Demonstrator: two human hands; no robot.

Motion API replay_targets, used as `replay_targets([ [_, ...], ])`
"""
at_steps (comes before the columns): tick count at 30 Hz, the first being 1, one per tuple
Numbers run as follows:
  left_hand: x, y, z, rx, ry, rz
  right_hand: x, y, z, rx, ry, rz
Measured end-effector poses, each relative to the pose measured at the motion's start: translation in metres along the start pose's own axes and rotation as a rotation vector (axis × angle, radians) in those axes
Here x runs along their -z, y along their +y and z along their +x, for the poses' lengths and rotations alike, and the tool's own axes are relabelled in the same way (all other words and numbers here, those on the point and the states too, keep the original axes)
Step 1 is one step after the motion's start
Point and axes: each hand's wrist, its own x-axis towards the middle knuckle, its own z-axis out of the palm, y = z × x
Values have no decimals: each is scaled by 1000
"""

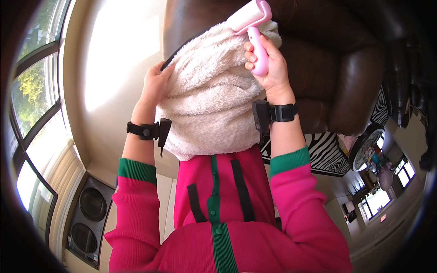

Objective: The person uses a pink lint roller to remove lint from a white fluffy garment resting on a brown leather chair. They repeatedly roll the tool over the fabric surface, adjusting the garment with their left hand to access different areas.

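My right hand (273, 68) is closed around the pink handle of a lint roller (251, 17). The roller's white cylinder lies at the far edge of a cream fleece fabric piece (211, 99); whether it touches the pile, I cannot tell. My left hand (155, 82) grips the fabric's dark-trimmed edge on the left, thumb on the fluffy side. The fleece hangs in soft folds between both hands, in front of my body. Each wrist wears a black strap with a small device.
A dark brown leather sofa (314, 68) stands beyond and to the right. Below it lies a zebra-patterned rug (327, 153), near a round glass table (368, 146). Windows (37, 92) line the left side, with two stacked front-loading machines (89, 218) at the lower left.
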Motion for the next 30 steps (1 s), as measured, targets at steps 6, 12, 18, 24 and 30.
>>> replay_targets([
  [6, -2, 0, -1, -5, 1, 12, 29, -7, -7, -112, -124, 397],
  [12, -4, 1, -2, -15, 32, -7, 38, -17, -14, -122, -220, 609],
  [18, -8, 7, -5, -90, 79, 115, 34, -24, -19, -151, -282, 693],
  [24, -21, 30, -28, -440, 390, 784, 28, -26, -25, -161, -300, 725],
  [30, -34, 53, -51, -677, 531, 824, 13, -13, -49, -151, -263, 522],
])
